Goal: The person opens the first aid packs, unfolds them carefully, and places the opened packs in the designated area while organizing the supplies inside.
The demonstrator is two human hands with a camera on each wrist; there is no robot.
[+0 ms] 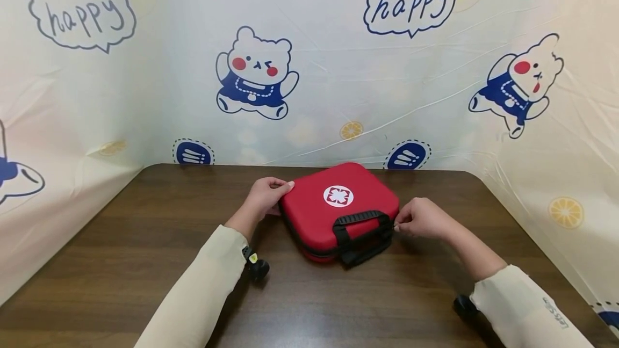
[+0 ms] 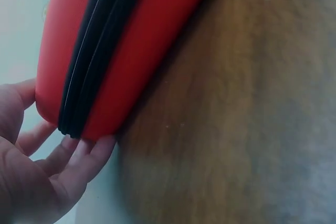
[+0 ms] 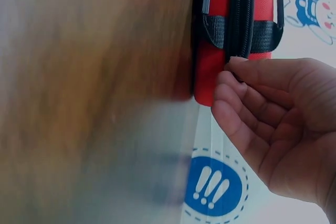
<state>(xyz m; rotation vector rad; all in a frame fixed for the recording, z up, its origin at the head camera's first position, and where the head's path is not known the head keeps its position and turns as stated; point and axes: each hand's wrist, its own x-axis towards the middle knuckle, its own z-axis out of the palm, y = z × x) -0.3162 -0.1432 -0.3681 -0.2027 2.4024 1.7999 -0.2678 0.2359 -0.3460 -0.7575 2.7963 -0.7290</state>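
Observation:
A red hard-shell first-aid case (image 1: 309,211) lies at an angle on the table, a white round emblem on its lid and a black double handle (image 1: 362,216) along its near side. At its left corner my left hand (image 1: 265,195) grips the case, thumb on the lid's edge and fingers against the side. A black zipper (image 2: 86,72) runs round the side in the left wrist view. By the near right corner my right hand (image 1: 423,218) pinches the zipper's end between thumb and forefinger; the small zipper pull is mostly hidden by the fingertips. The zipper (image 3: 242,14) looks closed beside the handle strap (image 3: 266,38).
The brown wooden table (image 1: 145,262) reaches back to a printed curtain (image 1: 329,69) with bears and lettering. Black wrist devices sit at the left cuff (image 1: 258,268) and the right cuff (image 1: 465,306).

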